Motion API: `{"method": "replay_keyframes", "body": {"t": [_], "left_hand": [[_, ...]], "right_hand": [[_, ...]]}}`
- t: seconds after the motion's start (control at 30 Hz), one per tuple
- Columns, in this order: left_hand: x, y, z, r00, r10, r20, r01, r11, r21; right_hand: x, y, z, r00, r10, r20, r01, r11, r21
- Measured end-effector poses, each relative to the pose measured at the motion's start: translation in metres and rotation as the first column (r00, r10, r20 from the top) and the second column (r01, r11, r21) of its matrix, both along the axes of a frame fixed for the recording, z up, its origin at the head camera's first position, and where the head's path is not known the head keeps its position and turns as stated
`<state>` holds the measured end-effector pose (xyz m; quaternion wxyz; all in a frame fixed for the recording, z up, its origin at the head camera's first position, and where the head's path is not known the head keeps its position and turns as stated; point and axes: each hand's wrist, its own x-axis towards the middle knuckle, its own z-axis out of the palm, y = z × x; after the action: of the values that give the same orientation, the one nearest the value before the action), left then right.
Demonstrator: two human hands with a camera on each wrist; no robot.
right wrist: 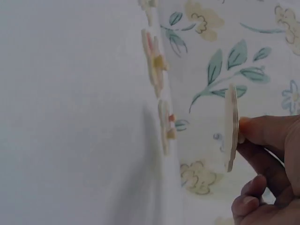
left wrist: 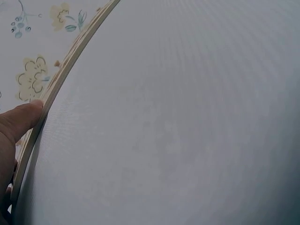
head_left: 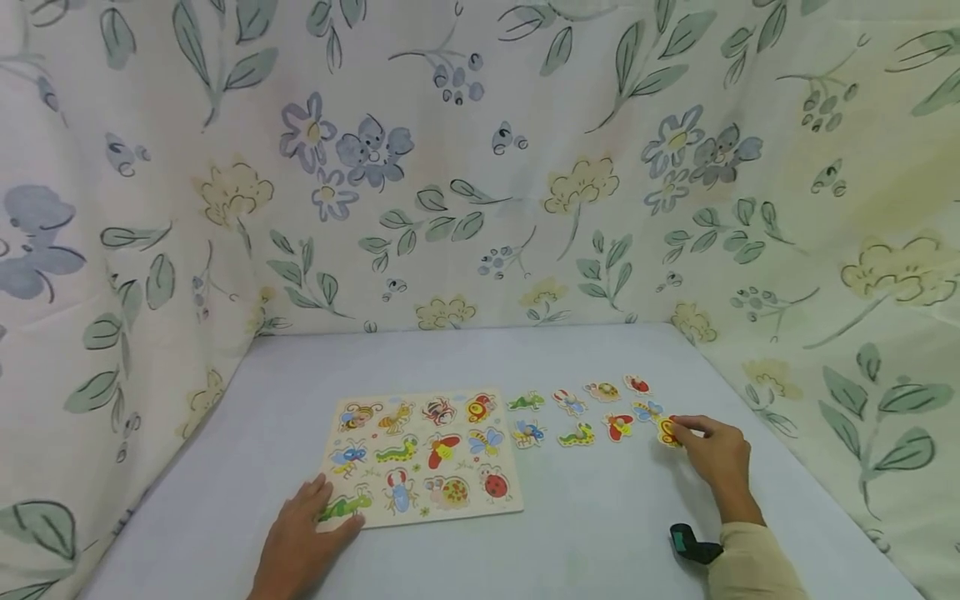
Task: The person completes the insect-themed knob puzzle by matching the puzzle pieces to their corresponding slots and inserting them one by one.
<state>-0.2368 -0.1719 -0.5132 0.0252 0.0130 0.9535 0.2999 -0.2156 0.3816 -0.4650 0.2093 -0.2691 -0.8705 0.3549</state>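
Observation:
A wooden puzzle board (head_left: pixel 382 523) printed with colourful insects lies on the table at the left of centre in the head view. My left hand (head_left: pixel 303 533) rests at its near-left corner, with the thumb on the near edge; in the left wrist view that thumb (left wrist: pixel 26 117) touches the board's rim (left wrist: pixel 70 61). My right hand (head_left: pixel 716 458) pinches a yellow-and-red insect puzzle piece (head_left: pixel 666 431) between thumb and fingers. Seen edge-on in the right wrist view, the thin piece (right wrist: pixel 230 129) is held off the table.
Loose insect pieces lie right of the board in two rough rows, among them a green caterpillar (head_left: pixel 576 435), a red-and-yellow bug (head_left: pixel 619 427) and a ladybird (head_left: pixel 637 384). A blue-winged piece (head_left: pixel 647 410) is partly behind the held one. Floral cloth (head_left: pixel 480 167) surrounds the white table (head_left: pixel 585 517).

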Motion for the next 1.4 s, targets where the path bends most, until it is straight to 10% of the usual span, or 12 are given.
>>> {"method": "replay_keyframes", "body": {"t": [0.4,1.03,1.4], "left_hand": [[0.000,0.002,-0.001,1.000,0.010,0.006,-0.010,1.000,0.000],[0.000,0.002,-0.004,0.999,0.020,-0.030,-0.020,1.000,-0.007],[0.001,0.004,-0.003,0.998,0.033,-0.057,-0.033,0.999,-0.004]], "right_hand": [[-0.030,-0.061,0.033,0.966,0.161,-0.200,-0.150,0.986,0.068],[-0.074,-0.138,0.046,0.853,0.395,-0.342,-0.377,0.918,0.120],[-0.096,-0.176,0.046,0.824,0.437,-0.361,-0.443,0.894,0.071]]}}
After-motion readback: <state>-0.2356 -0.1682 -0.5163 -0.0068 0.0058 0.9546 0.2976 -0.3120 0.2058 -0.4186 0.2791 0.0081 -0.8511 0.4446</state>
